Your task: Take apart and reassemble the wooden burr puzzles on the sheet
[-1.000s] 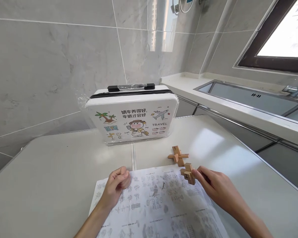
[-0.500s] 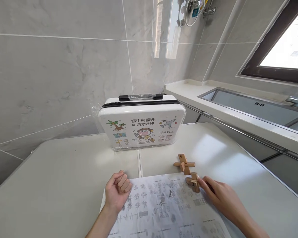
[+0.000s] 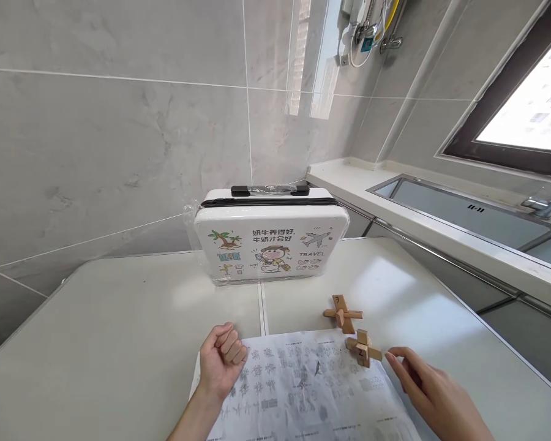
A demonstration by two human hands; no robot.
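Note:
A wooden burr puzzle [image 3: 363, 349] marked 2 lies on the upper right corner of a printed instruction sheet [image 3: 303, 392]. Just to its right is my right hand [image 3: 429, 383], thumb and fingers loosely bent, holding nothing, with a small gap between fingertips and puzzle. Behind it, on the bare table, sits a second wooden burr puzzle [image 3: 342, 313] marked with a number, its crossed bars sticking out. My left hand [image 3: 223, 361] is a closed fist over the sheet's left edge, palm side turned up; I see nothing in it.
A white cartoon-printed suitcase [image 3: 270, 245] in clear plastic stands at the back of the white table [image 3: 119, 343], near the grey tiled wall. To the right is a counter with a sink [image 3: 468, 211] and a tap [image 3: 544, 205] below a window.
My right hand has let go of the puzzle marked 2 and drawn back to the right. My left fist stays as it was. The view has tilted slightly upward.

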